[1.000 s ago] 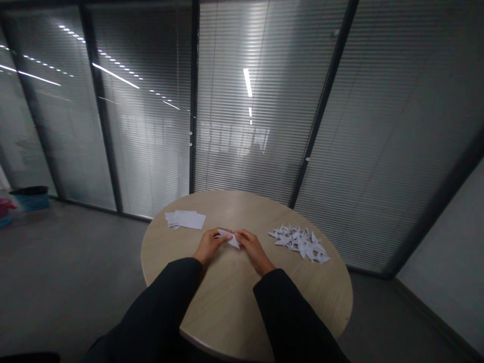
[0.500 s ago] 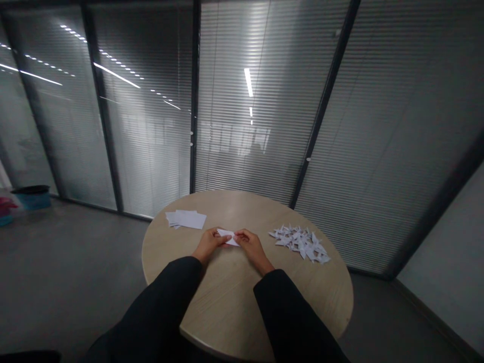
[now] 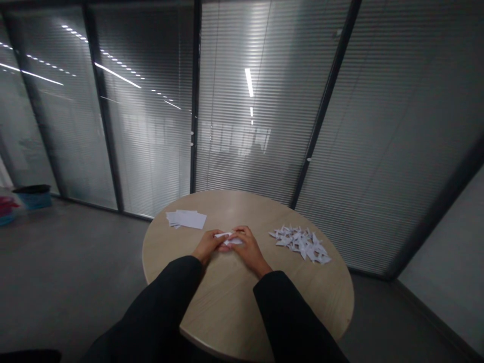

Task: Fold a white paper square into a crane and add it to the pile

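Observation:
A small white folded paper [image 3: 236,240] is between my two hands, over the middle of the round wooden table [image 3: 219,307]. My left hand [image 3: 209,245] pinches its left end, thumb on top. My right hand [image 3: 247,248] has its fingers closed over the right part, and the fingertips of both hands nearly meet. The fingers cover much of the paper, so its exact fold cannot be made out. To the left of my hands lies a loose stack of flat white paper sheets [image 3: 192,219]. On the right is a pile of pointed, folded white paper pieces [image 3: 302,244].
Behind the table stands a glass partition with blinds [image 3: 249,166] and dark frames. On the floor at far left are a blue bin [image 3: 36,198] with a dark rim and a red and blue item [image 3: 6,209]. A pale wall [image 3: 449,267] rises at right.
My right hand has shifted a little left and turned over the paper, its fingers now covering more of it. The left hand has barely moved. The stack and the pile are unchanged.

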`<state>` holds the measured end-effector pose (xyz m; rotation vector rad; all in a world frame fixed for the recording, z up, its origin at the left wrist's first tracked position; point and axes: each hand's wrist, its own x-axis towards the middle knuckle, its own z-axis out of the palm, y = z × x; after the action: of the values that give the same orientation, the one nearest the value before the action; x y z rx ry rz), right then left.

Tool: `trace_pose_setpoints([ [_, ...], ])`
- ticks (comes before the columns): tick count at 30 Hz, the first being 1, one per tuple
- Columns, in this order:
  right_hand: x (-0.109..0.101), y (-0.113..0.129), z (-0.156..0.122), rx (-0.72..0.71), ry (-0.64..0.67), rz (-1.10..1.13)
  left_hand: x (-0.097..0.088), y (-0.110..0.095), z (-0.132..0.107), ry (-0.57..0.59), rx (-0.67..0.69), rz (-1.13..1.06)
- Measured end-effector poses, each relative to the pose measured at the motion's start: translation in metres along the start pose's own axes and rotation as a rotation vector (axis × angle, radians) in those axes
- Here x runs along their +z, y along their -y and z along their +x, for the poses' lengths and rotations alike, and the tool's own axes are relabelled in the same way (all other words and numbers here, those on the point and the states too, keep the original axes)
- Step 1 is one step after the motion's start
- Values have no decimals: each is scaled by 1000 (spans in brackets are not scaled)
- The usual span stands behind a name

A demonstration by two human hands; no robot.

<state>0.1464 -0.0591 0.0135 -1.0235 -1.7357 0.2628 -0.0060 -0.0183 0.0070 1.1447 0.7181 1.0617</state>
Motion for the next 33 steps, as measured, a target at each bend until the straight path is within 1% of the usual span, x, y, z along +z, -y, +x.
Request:
trace_pose_setpoints([
  [6, 1, -2, -1, -3, 40, -11, 1, -2, -3, 13, -27, -18],
  [11, -1, -7, -1, -11, 38, -16, 0, -1, -2, 45, -32, -55],
  [17, -2, -8, 0, 11, 2, -14, 3, -7, -6, 99, -48, -106],
  [24, -3, -9, 2, 52, -9, 4, 2, -9, -5, 63, -95, -129],
  [28, -3, -10, 2, 57, -26, 21, 1, -9, -6, 23, -95, -137],
  [33, -3, -15, 2, 82, -38, 66, 3, -11, -7, 7, -94, -109],
])
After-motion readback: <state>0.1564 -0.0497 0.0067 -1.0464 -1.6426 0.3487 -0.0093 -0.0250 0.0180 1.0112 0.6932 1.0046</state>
